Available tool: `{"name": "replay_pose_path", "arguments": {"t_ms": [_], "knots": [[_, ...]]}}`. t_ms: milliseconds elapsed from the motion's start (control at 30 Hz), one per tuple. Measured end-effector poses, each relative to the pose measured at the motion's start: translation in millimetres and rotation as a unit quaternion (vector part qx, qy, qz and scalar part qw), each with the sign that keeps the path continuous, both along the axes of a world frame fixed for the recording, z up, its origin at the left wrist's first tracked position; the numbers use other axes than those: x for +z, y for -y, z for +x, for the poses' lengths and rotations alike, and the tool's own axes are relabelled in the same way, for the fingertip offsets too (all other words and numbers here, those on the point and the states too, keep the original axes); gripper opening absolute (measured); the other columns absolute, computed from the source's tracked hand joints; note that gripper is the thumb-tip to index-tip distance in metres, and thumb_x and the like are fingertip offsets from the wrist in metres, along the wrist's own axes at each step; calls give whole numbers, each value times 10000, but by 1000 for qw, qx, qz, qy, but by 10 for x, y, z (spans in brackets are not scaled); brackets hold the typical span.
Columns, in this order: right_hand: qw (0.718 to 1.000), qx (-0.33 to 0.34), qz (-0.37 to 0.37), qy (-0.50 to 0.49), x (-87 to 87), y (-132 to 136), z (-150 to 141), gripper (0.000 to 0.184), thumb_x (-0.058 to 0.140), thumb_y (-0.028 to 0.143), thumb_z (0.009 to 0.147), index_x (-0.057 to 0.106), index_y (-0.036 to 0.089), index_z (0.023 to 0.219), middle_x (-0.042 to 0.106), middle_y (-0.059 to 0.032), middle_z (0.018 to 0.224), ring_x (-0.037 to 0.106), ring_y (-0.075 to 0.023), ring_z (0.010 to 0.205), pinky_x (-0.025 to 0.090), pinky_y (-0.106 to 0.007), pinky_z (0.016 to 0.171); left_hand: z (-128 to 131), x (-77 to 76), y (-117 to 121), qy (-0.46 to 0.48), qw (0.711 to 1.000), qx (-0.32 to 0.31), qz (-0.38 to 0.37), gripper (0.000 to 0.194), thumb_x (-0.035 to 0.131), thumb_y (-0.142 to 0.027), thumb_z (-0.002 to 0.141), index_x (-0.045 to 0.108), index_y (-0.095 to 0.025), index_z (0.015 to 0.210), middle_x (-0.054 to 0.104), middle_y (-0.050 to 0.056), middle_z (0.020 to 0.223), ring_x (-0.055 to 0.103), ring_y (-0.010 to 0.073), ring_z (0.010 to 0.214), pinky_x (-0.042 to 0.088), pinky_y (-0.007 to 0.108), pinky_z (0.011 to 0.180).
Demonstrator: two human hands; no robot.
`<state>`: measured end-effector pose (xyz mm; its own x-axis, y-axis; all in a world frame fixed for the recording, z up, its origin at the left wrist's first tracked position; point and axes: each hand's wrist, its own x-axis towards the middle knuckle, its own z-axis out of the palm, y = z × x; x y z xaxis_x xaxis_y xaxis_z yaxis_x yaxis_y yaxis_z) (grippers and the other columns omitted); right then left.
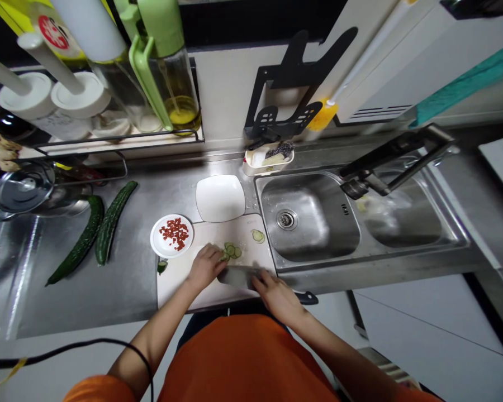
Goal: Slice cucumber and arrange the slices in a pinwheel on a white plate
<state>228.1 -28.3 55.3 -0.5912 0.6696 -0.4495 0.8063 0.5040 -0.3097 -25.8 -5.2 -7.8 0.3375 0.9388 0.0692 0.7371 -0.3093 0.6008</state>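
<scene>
My right hand is closed around a kitchen knife, its blade lying low over the white cutting board. The knife's black handle end sticks out past the hand, over the counter's front edge. At the left end of the blade, my left hand curls its fingers on cucumber, partly hidden beneath them. Thin cucumber slices lie just beyond those fingertips. More slices sit by the board's right edge. A cucumber end piece rests at the board's left edge.
A white plate with small red pieces and a white squarish dish stand at the board's back. Two whole cucumbers lie left. On the right is a double sink with a dark faucet. Bottles stand on a rack.
</scene>
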Motion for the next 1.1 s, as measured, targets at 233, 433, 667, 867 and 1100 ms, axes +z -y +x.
{"name": "replay_pose_path", "arguments": {"t_ms": [233, 433, 667, 867, 1100], "knots": [[999, 9, -37, 15, 73, -2, 62, 400, 401, 61, 837, 530, 195, 1192, 558, -126, 1166, 586, -192, 916, 420, -299, 806, 100, 21, -13, -78, 996, -34, -6, 92, 573, -260, 839, 639, -195, 846, 592, 71, 860, 530, 213, 881, 467, 378, 806], [999, 9, -32, 18, 67, 6, 52, 398, 384, 70, 854, 527, 200, 1202, 554, -128, 1184, 594, -191, 883, 428, -301, 784, 206, 19, -38, -116, 992, -57, -4, 153, 541, -216, 849, 620, -175, 724, 569, 75, 734, 532, 217, 815, 451, 390, 807], [999, -1, -37, 14, 52, 22, 44, 369, 379, 78, 870, 539, 186, 1184, 553, -137, 1188, 588, -177, 895, 420, -293, 797, 236, 34, -54, -145, 988, -48, -16, 169, 538, -194, 848, 629, -157, 709, 586, 84, 710, 545, 213, 796, 445, 375, 790], [999, -8, -41, 16, 63, 39, 47, 389, 391, 78, 862, 546, 187, 1201, 557, -147, 1196, 599, -182, 876, 424, -295, 791, 272, 16, -29, -166, 985, -26, -32, 139, 563, -243, 832, 629, -156, 746, 601, 95, 771, 546, 235, 852, 451, 376, 778], [999, -9, -50, 8, 87, 52, 38, 360, 383, 87, 868, 558, 198, 1162, 573, -126, 1146, 597, -180, 857, 427, -291, 770, 436, -21, -31, -176, 982, 8, -68, 157, 506, -128, 837, 603, -135, 714, 602, 127, 745, 561, 248, 853, 443, 362, 721]]}}
